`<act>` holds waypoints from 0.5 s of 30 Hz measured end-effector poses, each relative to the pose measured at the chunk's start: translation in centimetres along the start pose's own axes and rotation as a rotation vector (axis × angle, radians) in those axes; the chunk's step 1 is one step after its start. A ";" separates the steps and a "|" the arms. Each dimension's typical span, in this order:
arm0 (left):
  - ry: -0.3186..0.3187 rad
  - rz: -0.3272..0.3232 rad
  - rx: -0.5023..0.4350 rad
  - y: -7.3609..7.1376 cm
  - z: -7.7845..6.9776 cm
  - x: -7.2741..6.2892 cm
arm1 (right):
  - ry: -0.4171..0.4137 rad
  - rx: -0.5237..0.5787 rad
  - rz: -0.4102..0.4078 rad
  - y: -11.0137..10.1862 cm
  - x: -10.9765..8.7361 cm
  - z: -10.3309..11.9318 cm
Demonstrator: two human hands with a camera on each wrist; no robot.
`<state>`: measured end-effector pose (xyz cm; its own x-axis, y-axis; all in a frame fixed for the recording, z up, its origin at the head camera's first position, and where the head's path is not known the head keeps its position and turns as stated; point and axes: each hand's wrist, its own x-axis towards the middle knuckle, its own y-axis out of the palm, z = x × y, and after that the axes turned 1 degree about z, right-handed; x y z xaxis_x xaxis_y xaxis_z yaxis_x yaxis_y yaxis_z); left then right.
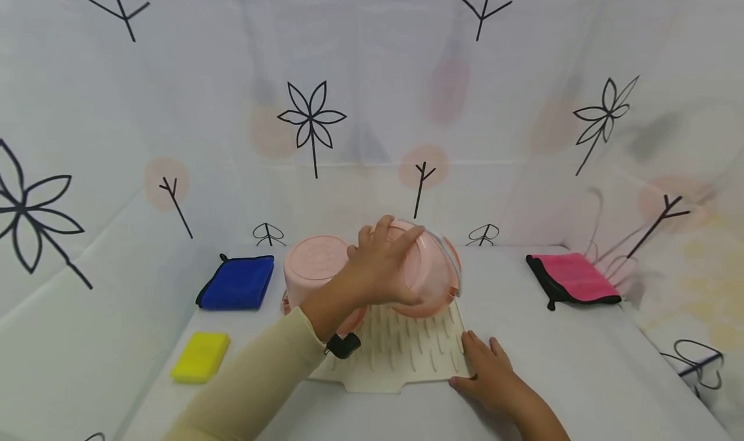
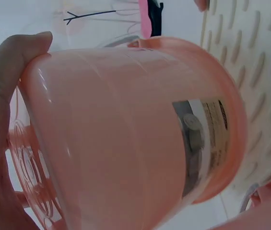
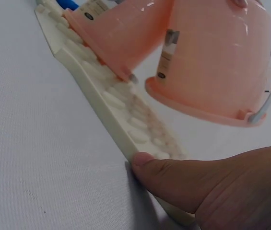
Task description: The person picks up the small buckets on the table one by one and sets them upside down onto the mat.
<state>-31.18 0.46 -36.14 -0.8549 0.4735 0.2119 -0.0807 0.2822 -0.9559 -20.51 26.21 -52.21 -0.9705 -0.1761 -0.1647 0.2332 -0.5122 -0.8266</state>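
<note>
My left hand (image 1: 380, 263) grips a pink bucket (image 2: 121, 129) by its base. In the head view, this bucket is tipped with its bottom up and towards me. It appears raised above a cream ridged draining board (image 1: 401, 357). A second pink bucket (image 1: 308, 263) stands upside down on the board's left part, partly covered by my left forearm. At the board's front right corner, my right hand (image 1: 491, 373) touches the edge with spread fingers; the right wrist view shows its thumb (image 3: 164, 172) on the rim.
A folded blue cloth (image 1: 238, 285) lies at the back left, with a yellow sponge (image 1: 200, 357) in front of it. A pink cloth with black trim (image 1: 575, 276) lies at the back right. A patterned white curtain (image 1: 360, 105) hangs behind the white table (image 1: 558, 350).
</note>
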 end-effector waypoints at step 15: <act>-0.179 0.125 -0.054 0.5 -2.0 0.9 | 0.054 -0.022 0.030 -0.1 0.2 -0.2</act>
<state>-30.92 2.72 -36.02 -0.9344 0.3530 0.0483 0.0553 0.2776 -0.9591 -20.72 26.42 -52.28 -0.9651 -0.1452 -0.2178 0.2614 -0.4889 -0.8323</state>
